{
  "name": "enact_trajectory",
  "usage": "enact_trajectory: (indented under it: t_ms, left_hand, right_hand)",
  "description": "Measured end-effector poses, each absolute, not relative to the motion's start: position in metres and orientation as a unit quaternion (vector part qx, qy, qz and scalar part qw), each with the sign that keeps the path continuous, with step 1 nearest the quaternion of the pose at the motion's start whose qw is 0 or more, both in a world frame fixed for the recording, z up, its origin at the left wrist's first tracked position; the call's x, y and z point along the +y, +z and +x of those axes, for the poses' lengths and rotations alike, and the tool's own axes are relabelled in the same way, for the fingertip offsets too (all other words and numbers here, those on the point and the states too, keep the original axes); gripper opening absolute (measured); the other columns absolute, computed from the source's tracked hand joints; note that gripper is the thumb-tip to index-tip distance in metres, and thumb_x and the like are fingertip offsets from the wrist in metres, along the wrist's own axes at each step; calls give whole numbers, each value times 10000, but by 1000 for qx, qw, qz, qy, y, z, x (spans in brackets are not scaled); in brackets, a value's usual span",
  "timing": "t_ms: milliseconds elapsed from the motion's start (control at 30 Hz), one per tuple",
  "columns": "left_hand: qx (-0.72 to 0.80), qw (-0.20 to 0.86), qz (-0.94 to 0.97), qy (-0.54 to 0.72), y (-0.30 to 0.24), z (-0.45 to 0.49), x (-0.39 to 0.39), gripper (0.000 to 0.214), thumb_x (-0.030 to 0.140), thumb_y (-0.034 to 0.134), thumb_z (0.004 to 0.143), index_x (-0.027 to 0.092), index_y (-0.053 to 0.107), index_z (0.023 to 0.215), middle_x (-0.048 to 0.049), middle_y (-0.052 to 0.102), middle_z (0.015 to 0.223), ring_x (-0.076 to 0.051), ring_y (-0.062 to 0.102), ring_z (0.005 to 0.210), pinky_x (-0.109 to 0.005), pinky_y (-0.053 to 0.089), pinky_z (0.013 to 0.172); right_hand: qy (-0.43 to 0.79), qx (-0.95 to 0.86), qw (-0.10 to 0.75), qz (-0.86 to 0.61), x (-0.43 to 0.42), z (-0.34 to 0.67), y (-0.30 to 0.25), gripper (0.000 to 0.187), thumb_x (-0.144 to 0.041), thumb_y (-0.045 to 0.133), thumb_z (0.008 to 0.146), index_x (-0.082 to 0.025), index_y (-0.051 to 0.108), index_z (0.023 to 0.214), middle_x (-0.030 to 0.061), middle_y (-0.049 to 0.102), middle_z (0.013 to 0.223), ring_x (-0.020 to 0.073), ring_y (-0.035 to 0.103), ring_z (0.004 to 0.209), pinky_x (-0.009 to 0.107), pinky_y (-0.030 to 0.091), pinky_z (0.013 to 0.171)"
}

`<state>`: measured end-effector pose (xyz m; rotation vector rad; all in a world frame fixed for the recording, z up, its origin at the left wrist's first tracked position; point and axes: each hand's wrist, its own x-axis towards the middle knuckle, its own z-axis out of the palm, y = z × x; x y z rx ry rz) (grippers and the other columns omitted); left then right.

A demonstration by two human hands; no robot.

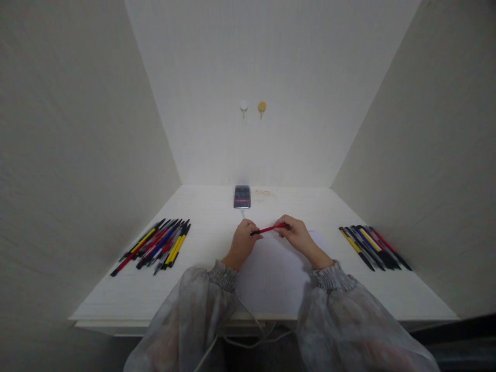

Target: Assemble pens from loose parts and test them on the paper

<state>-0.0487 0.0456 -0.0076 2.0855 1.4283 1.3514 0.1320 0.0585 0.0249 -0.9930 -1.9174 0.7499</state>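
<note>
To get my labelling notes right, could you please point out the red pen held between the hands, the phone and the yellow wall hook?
Red pen [267,229]: head view, on the red barrel.
Phone [242,196]: head view, on the screen.
Yellow wall hook [262,106]: head view, on the round base.

A red, black-ended pen [267,229], held slightly aslant, spans from left hand [243,239] to right hand [298,235].

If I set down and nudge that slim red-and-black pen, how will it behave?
The slim red-and-black pen looks stiff, showing no visible bend. Its thinness suggests little weight. Being rod-shaped, it may roll on the flat white tabletop.
</note>
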Motion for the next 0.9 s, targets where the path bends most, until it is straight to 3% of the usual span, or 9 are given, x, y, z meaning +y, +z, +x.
enact_trajectory:
  t_ms: [167, 300, 367, 500, 633, 733, 800, 900]
  left_hand:
    - [503, 99, 731, 449, -7, -48, 45, 142, 129, 683, 593, 150, 558, 657, -13, 505, 776, -126, 486, 723, -278, 411, 671]
    - [514, 88, 727, 446, -6, -49, 45, 143, 143, 685, 593, 156, 557, 656, -6, 498, 778, -121, 485, 715, -271, 402, 662]
    - [518, 93, 724, 447, -5, -49, 45, 134, 139, 679, 598, 155, 557, 652, -2, 495, 769, -117, 486, 709, -264, 400, 655]
    - [518, 91, 729, 438, -4, -49, 45, 132, 129, 679, 596, 150, 555, 635, 1, 488, 746, -114, 486, 692, -264, 395, 656]
    - [523, 79, 728, 436, -4, -50, 45, 148, 117, 689, 581, 145, 553, 634, -3, 491, 752, -122, 491, 712, -274, 391, 667]
    - [535, 81, 716, 441, -5, -50, 46, 137, 127, 685, 587, 150, 561, 640, -8, 504, 780, -129, 495, 734, -282, 389, 674]
    - [543, 86, 709, 441, -6, -51, 47, 121, 134, 677, 597, 154, 564, 637, -6, 508, 777, -127, 494, 726, -286, 387, 673]
    - [538, 92, 715, 436, -7, -50, 48, 110, 132, 668, 605, 154, 565, 634, 1, 509, 749, -121, 492, 704, -286, 383, 670]
  right_hand:
    - [276, -752, 379, -464, 57, 131, 20, 275, -400, 451, 786, -179, 561, 664, -39, 477, 430, 87, 421, 346, 210, 341, 398]
    - [223, -796, 422, -372, 56, 133, 25, 227, -356, 586, 703, -199, 581, 866, 32, 600, 747, 134, 551, 635, 241, 428, 574]
    - [203, -821, 417, -332, 55, 132, 27, 159, -313, 572, 721, -201, 599, 831, 47, 597, 816, 148, 549, 743, 252, 426, 647]
    - [213, -804, 392, -394, 56, 129, 21, 198, -306, 479, 785, -187, 614, 704, 17, 581, 625, 125, 530, 593, 228, 396, 556]
    - [247, -786, 352, -444, 57, 127, 15, 263, -356, 436, 806, -180, 618, 737, -16, 529, 497, 102, 470, 447, 213, 363, 473]
    - [194, -816, 364, -406, 56, 129, 18, 254, -356, 574, 717, -189, 603, 906, 30, 592, 720, 134, 534, 625, 241, 410, 573]
    - [155, -841, 369, -365, 55, 131, 21, 236, -309, 601, 702, -201, 602, 912, 58, 587, 849, 158, 534, 764, 270, 414, 669]
    - [136, -849, 358, -365, 55, 131, 21, 132, -267, 512, 775, -205, 627, 789, 52, 601, 775, 158, 529, 739, 292, 397, 698]
